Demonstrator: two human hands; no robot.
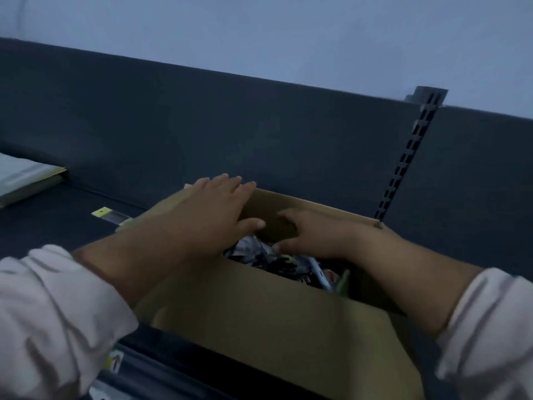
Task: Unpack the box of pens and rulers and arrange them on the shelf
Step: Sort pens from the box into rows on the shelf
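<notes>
The open cardboard box (259, 313), filled with blurred packets (277, 256), is set on the dark shelf (72, 215), its left flap covered by the flat, straight-fingered left hand (213, 209), while the right hand (313, 233) is seen inside, its grip indiscernible.

Shop aisle, dark retail shelf (72, 215) with slotted upright (403, 163), cardboard box (259, 313) of packaged stock (288, 261)

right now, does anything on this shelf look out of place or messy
One loose packet with a yellow header lies alone on the shelf just left of the cardboard box, apart from the stack at far left. The packets inside the box sit in a jumble. No damage shows.
</notes>
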